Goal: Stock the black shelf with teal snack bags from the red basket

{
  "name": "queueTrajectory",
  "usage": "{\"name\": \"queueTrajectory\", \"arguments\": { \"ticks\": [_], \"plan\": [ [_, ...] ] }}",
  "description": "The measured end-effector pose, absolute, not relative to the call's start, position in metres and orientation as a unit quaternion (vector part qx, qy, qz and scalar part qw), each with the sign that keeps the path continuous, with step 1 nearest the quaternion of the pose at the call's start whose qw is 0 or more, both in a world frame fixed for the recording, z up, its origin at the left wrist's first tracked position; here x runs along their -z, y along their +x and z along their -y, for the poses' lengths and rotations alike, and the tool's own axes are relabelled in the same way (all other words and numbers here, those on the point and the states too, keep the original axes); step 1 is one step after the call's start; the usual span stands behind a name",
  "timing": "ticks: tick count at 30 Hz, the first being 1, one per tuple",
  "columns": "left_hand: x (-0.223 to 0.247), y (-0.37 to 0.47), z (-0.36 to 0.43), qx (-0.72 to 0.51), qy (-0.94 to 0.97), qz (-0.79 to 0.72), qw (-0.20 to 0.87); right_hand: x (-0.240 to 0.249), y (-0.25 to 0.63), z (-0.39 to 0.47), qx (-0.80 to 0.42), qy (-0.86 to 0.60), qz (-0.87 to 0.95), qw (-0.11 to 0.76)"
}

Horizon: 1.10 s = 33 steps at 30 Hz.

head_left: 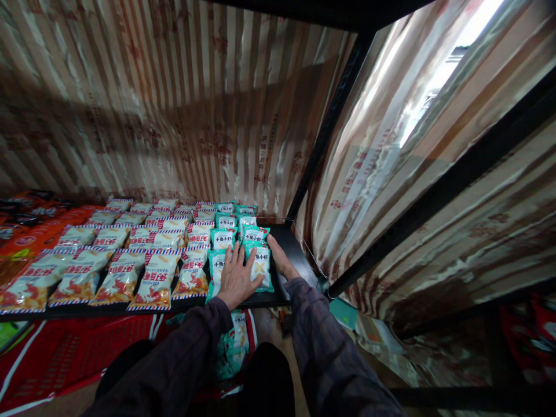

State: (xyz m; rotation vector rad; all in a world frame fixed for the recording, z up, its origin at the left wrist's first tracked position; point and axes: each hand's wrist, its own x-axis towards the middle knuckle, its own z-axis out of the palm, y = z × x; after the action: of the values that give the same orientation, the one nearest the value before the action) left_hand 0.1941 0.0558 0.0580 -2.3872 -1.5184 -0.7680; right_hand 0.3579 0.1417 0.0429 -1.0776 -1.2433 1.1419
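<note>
My left hand (238, 275) lies with fingers spread over the front green-and-white snack bags, covering part of the front left one (216, 272). Beside it, the front right green snack bag (261, 267) stands leaning back, with my left thumb against its lower part. My right hand (280, 258) is stretched out along the right side of the green bags, its fingertips by the second bag (255, 234) of that column. Neither hand is closed round a bag. Behind these, more green bags (226, 220) stand in two columns.
Several rows of white-and-orange snack bags (157, 279) fill the shelf to the left, then orange bags (41, 234). A black shelf (284, 240) carries them. Below are a red basket (87, 353) and more green bags (237, 344). Black posts (332, 124) and curtains (208, 104) enclose the shelf.
</note>
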Motion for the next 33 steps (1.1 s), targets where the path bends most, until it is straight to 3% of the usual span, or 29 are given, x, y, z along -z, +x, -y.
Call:
{"name": "queueTrajectory", "arguments": {
  "ticks": [11, 24, 29, 33],
  "plan": [
    [-0.061, 0.193, -0.055, 0.253, -0.817, 0.509, 0.097, -0.057, 0.35, -0.136, -0.513, -0.435, 0.523, 0.524],
    [-0.062, 0.192, -0.055, 0.246, -0.825, 0.501, 0.087, -0.057, 0.368, -0.138, -0.471, -0.57, 0.528, 0.417],
    [-0.059, 0.193, -0.057, 0.24, -0.818, 0.514, 0.096, -0.058, 0.364, -0.133, -0.46, -0.544, 0.542, 0.446],
    [-0.058, 0.194, -0.058, 0.24, -0.813, 0.523, 0.091, -0.051, 0.36, -0.125, -0.372, -0.557, 0.557, 0.491]
  ]
}}
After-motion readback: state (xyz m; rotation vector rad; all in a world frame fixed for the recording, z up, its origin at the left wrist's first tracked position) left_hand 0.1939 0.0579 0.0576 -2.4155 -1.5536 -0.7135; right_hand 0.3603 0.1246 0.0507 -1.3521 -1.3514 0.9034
